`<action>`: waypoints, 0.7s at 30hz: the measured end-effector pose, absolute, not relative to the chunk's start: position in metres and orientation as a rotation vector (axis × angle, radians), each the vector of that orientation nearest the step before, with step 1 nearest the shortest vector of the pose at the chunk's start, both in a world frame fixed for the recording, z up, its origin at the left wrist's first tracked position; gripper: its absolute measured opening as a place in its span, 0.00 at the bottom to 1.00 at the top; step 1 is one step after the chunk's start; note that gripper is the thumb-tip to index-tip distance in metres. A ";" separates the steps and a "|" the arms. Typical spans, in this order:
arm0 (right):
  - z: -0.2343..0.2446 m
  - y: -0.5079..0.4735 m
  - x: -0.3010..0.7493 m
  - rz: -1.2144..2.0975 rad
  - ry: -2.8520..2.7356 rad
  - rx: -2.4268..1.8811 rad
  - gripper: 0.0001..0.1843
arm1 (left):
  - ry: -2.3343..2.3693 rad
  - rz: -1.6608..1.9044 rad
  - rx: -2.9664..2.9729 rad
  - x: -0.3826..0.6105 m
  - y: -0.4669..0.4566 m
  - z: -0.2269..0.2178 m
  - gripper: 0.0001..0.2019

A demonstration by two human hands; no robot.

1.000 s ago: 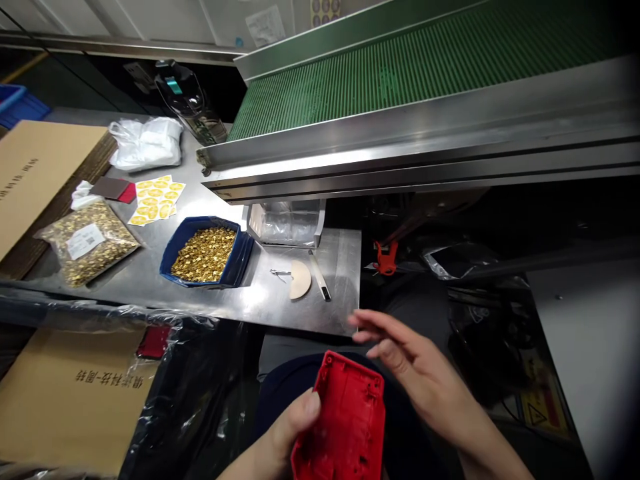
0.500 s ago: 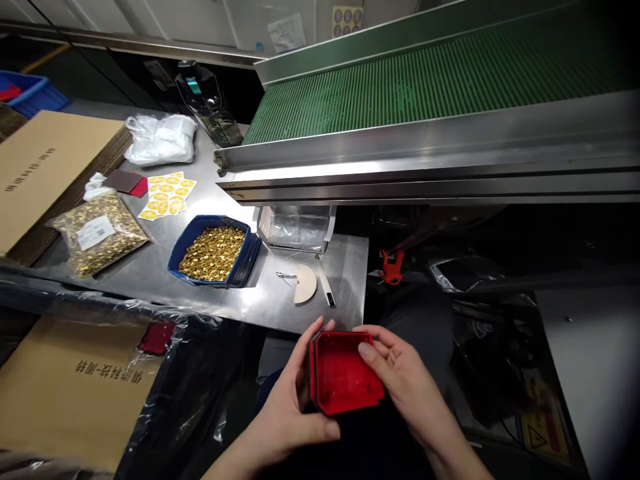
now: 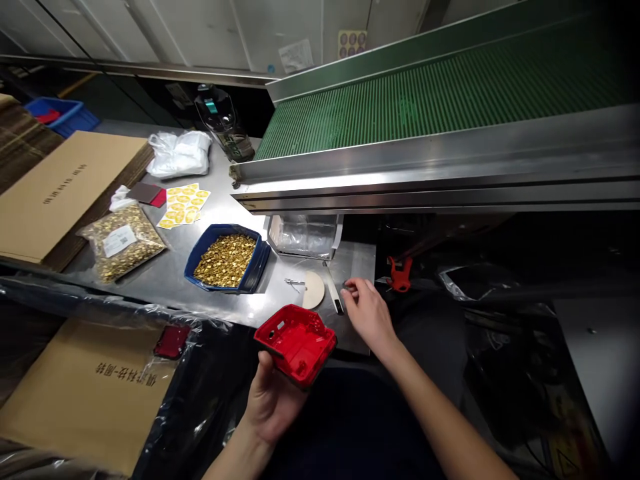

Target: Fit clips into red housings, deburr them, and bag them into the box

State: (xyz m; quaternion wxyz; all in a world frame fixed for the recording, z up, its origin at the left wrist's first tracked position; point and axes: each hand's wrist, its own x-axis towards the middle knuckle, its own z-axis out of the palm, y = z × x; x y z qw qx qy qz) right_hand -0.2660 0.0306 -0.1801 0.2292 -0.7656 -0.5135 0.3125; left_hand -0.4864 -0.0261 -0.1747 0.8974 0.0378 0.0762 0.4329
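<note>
We have the red shell [image 3: 297, 343] in our left hand [image 3: 275, 400], tilted with its open side up, by the near edge of the bench [image 3: 274, 292]. The left thumb presses on its near side; the other fingers are mostly hidden beneath, so we cannot tell how firmly they grip. With only that one hand on it, we could let the shell slide if the tilt grew steeper or the thumb slackened.

Our right hand [image 3: 370, 317] hangs apart from the shell, its fingers curled inward; we cannot tell whether they pinch anything small. Just beside them lie a slim white tool [image 3: 333, 290] and a pale disc [image 3: 314, 291], which a careless sweep could knock off the bench. If the shell swung into the blue bin [image 3: 261, 267], we might spill its gold-coloured bits [image 3: 225, 260].
</note>
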 end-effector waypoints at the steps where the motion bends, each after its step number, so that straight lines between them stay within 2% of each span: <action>1: -0.186 0.039 -0.270 0.815 -1.459 -2.134 0.12 | 0.179 0.904 0.059 -0.485 -0.026 -0.173 0.30; 3: -0.193 0.053 -0.278 0.753 -1.545 -2.178 0.12 | 0.233 0.924 0.015 -0.481 -0.024 -0.170 0.32; 10: -0.188 0.066 -0.302 0.592 -1.778 -2.188 0.11 | 0.397 0.962 -0.007 -0.484 -0.024 -0.165 0.29; 14: -0.184 0.074 -0.326 0.586 -1.979 -2.031 0.10 | 0.362 1.018 0.012 -0.490 -0.023 -0.168 0.30; 18: -0.191 0.094 -0.358 0.602 -2.070 -1.981 0.13 | 0.305 1.062 0.024 -0.495 -0.021 -0.162 0.30; 21: -0.190 0.104 -0.372 0.645 -2.045 -1.963 0.10 | 0.307 1.072 0.000 -0.500 -0.023 -0.152 0.29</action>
